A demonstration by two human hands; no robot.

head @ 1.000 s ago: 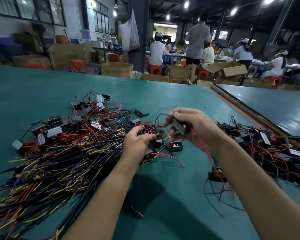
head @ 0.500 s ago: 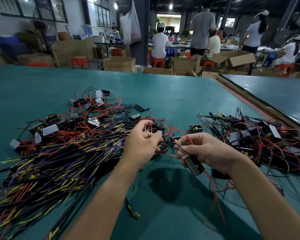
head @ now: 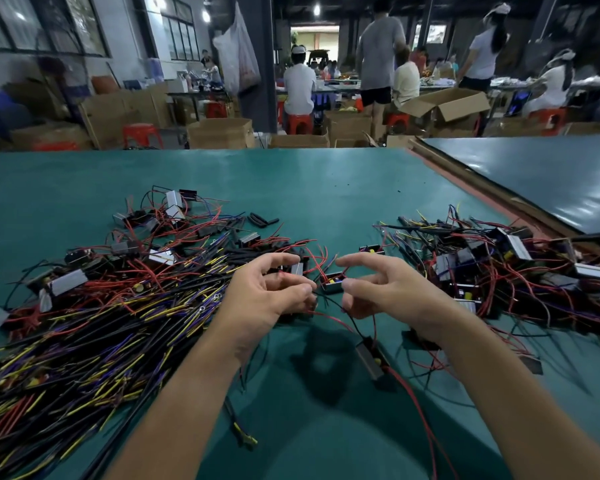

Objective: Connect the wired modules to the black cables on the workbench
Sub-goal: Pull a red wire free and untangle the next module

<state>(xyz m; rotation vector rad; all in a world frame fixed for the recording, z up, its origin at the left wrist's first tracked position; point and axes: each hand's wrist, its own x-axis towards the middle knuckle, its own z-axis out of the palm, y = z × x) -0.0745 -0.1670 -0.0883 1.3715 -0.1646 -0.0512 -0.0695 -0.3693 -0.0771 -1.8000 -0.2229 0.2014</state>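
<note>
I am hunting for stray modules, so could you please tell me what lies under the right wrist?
A dark module pokes out under the right hand, at its wrist, among thin red wires; the forearm covers the rest.

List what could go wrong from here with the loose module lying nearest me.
No fingers grip the loose module. It trails a thin black lead and a red one toward the left hand, so a tug may strain them. The cable pile lies right beside that hand, so leads could snag there.
</note>
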